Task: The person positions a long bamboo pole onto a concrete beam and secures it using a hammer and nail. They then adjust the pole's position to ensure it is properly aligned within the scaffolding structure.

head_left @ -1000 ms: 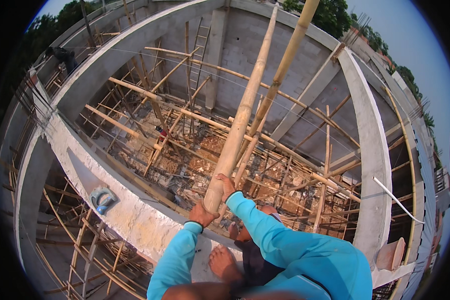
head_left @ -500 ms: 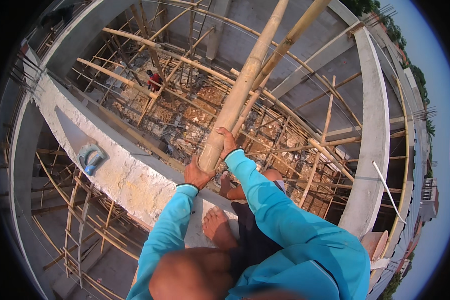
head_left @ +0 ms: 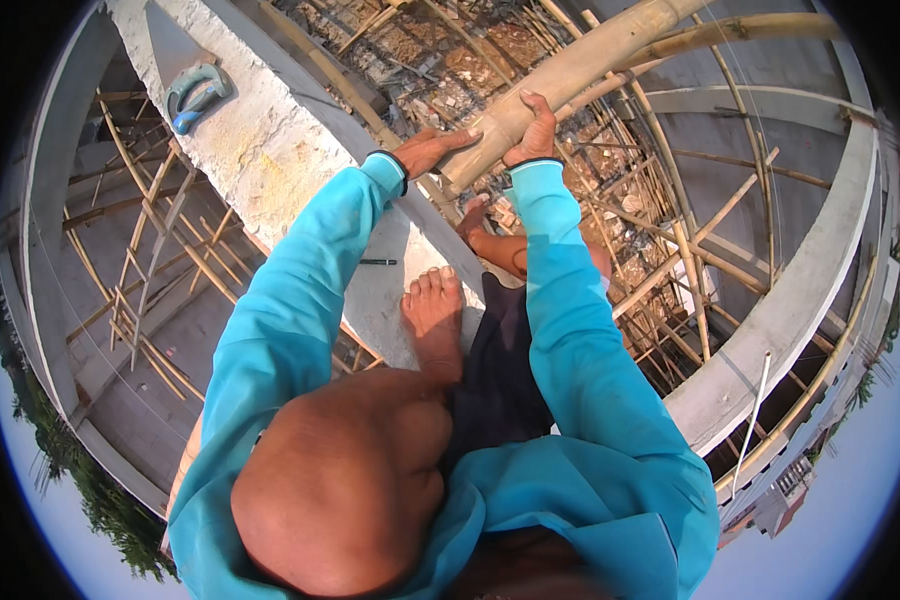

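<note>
A thick bamboo pole (head_left: 560,85) slants from near my feet up to the upper right. My right hand (head_left: 532,130) is wrapped round its side, thumb up, close to the lower end. At that end's left side, my left hand (head_left: 432,150) holds the pole, one or more digits stretched over its top; its remaining fingers are partly hidden. A handsaw (head_left: 198,95) with a blue and grey handle lies on the concrete beam (head_left: 270,150), left of my hands. Nearer my bare foot (head_left: 433,310), a small dark pen-like thing (head_left: 378,262) rests on the beam.
The narrow beam has drops on both sides. Bamboo scaffolding (head_left: 155,230) stands below on the left, and more poles cross the rubble-strewn ground (head_left: 470,60) beyond. A second bamboo pole (head_left: 740,28) runs behind the held one. At right curves another concrete beam (head_left: 770,370).
The pole has tilted over to the right. My left hand has shifted from wrapping its lower end to its side, with digits stretched over it. My view has turned downward, and the dark pen-like thing now shows.
</note>
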`<state>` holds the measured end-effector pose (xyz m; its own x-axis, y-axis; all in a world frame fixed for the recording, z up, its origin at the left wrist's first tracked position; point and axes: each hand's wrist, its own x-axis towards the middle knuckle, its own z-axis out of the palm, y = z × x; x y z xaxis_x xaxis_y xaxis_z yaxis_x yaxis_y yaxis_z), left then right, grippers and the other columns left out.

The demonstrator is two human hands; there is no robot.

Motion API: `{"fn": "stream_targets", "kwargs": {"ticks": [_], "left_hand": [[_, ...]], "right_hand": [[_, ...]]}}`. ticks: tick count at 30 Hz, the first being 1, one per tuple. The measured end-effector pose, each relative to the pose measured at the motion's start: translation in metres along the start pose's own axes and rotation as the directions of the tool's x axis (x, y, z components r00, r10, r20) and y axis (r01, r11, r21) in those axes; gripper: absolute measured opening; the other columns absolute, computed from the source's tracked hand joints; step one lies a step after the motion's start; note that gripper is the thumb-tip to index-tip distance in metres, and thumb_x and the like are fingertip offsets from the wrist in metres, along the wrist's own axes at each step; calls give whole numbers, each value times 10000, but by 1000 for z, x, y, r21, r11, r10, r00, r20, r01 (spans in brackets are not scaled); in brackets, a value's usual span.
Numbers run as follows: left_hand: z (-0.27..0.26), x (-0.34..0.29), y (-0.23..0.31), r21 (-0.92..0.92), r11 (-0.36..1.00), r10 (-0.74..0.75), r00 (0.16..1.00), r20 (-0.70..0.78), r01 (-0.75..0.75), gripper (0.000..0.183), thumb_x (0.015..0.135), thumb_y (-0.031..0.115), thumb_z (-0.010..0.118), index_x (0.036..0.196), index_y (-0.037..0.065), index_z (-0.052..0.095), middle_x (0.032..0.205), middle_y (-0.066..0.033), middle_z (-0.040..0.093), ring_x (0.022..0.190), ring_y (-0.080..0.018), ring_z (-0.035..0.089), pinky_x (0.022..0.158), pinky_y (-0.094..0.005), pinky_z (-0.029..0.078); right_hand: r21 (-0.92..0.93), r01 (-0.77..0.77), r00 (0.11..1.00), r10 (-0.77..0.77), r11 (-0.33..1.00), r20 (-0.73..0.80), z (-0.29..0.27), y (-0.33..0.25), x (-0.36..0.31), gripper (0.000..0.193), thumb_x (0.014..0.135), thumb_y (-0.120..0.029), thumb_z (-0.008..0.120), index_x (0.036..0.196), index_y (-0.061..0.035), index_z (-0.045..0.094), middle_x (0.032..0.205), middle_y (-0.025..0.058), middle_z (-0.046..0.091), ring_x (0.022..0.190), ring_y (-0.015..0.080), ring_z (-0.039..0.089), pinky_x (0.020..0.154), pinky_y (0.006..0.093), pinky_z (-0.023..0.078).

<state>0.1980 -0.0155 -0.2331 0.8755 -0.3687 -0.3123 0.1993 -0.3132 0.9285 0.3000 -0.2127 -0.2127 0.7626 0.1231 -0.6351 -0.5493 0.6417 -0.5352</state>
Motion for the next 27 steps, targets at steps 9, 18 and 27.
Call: {"fn": "stream_targets", "kwargs": {"ticks": [9,18,27], "left_hand": [[3,-3,77,-35,948,-313,946,80,316,1008,744,664,771,1415,-51,537,1328,-243,617,1266,-339,573,1091,-427,433],[38,19,90,120,968,-207,970,-129,222,751,630,265,919,1222,-48,578,1048,-181,718,939,-286,707,839,-387,568],[43,17,100,234,953,-174,980,-100,193,745,637,295,883,1223,-43,569,1073,-206,714,978,-333,708,852,-420,561]], "right_hand": [[42,-40,996,36,998,80,-2,-20,-29,451,742,-318,748,1082,-57,606,953,112,637,874,315,648,874,487,553],[-6,-70,995,69,998,-67,-3,-27,-36,439,734,-312,768,1077,-71,635,922,111,647,820,282,645,768,464,560],[-2,-43,995,42,999,-91,-9,-28,-43,427,735,-301,759,1073,-68,644,914,108,652,805,286,650,774,461,567]]}}
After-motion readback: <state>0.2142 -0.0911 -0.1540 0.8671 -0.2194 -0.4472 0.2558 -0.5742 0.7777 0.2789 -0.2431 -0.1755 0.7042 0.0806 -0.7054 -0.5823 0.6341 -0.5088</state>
